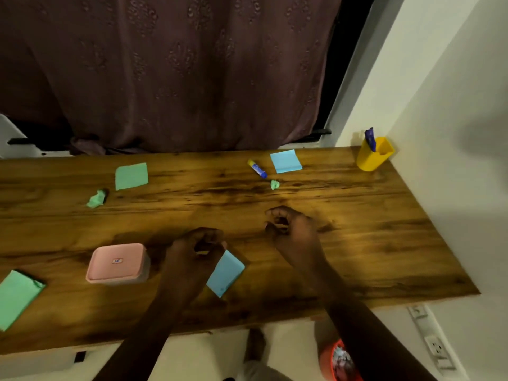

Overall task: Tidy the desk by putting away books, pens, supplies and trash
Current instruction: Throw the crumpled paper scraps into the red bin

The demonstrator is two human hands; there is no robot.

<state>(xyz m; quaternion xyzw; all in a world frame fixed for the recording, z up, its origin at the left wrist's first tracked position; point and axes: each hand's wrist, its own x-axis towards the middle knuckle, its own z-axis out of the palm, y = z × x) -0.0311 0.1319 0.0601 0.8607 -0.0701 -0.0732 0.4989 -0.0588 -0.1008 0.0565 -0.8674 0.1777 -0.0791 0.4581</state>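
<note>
Desk (357,243), wooden, part-tidied; entries run from the near edge outward.

- Red bin (339,361): seen below the near edge, presumably kept there for trash.
- Left hand (196,251): fingers curled, a blue note pad (225,273) pinched at its upper corner, judged to be mid-collection.
- Right hand (288,226): fingers curled above the wood; whether anything is enclosed cannot be told.
- Pink box (116,264): lid on, set just left of the left hand, likely intended for supplies.
- Green pad (19,296): at the left edge.
- Larger green scrap (96,199) and smaller green scrap (275,184): crumpled, well apart, classed as trash.
- Green note (131,176), glue stick (257,168), second blue pad (286,160): laid flat toward the far edge.
- Yellow pen holder (374,154): far right corner, blue pens (370,138) stood inside.
</note>
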